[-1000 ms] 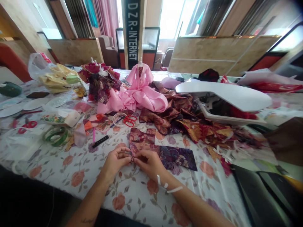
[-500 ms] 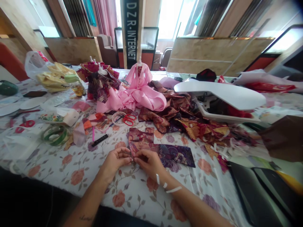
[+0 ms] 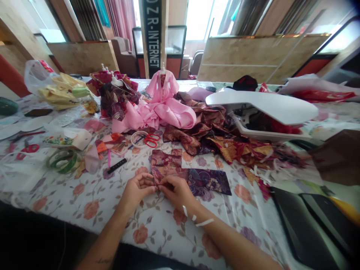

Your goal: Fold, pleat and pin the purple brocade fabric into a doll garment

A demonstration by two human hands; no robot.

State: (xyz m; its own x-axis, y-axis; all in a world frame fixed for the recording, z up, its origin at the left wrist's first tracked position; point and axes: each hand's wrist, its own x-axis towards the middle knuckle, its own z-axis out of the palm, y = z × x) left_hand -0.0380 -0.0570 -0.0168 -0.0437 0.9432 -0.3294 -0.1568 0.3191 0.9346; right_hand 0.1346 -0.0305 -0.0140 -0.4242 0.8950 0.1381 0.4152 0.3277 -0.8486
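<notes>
Both hands meet at the lower left edge of a reddish-brown brocade fabric piece lying on the table. My left hand pinches this edge between thumb and fingers. Close beside it, my right hand is closed in a pinch on the same fabric edge. The exact spot between the fingertips is too small to make out. A dark purple patterned fabric strip extends to the right from the brocade. White strips stick to my right wrist and forearm.
Red-handled scissors, a black ruler-like strip and a green tape roll lie ahead and left. Behind stand a small dress form in pink cloth and heaped brocade. A white-lidded box sits right, above black folders.
The view has shifted slightly, so the background sits a little higher and further left. My hands stay pinched at the fabric edge with only tiny finger movement.
</notes>
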